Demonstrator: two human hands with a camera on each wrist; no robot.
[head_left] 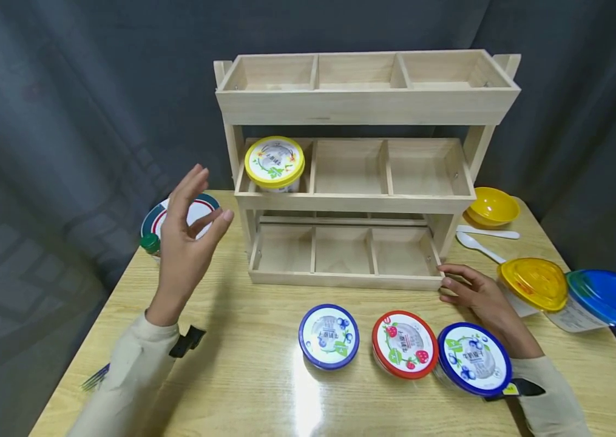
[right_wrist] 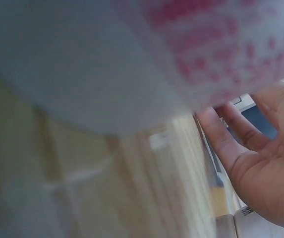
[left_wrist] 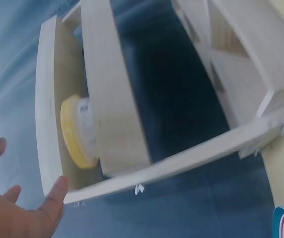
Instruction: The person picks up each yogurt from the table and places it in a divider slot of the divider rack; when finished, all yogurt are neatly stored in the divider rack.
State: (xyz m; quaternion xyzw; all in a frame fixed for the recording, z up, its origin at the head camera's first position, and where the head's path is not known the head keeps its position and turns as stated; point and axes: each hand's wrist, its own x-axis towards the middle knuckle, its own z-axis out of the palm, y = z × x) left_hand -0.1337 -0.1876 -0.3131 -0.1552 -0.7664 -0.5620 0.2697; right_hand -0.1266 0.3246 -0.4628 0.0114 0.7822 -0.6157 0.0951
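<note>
My left hand (head_left: pixel 183 246) is raised to the left of a three-tier wooden rack (head_left: pixel 365 109), fingers extended and thumb apart, holding nothing. A yellow-lidded tub (head_left: pixel 275 161) stands in the middle tier's left compartment; in the left wrist view, that yellow-lidded tub (left_wrist: pixel 77 131) shows beyond the fingers. Low at the rack's right end, my right hand (head_left: pixel 479 300) has its fingertips at the bottom tier's corner. Along the front are a blue-lidded tub (head_left: pixel 329 337), a red-lidded tub (head_left: pixel 405 345) and another blue-lidded tub (head_left: pixel 474 358) beside my right wrist.
At right are a yellow bowl (head_left: pixel 492 206), white plastic utensils (head_left: pixel 482 247), a yellow-lidded container (head_left: pixel 534 283) and a blue-lidded container (head_left: pixel 605 297). Behind my left hand lie a round plate-like item (head_left: pixel 153 220) and a green-capped bottle (head_left: pixel 150 243). A fork (head_left: pixel 94 377) lies near the left sleeve.
</note>
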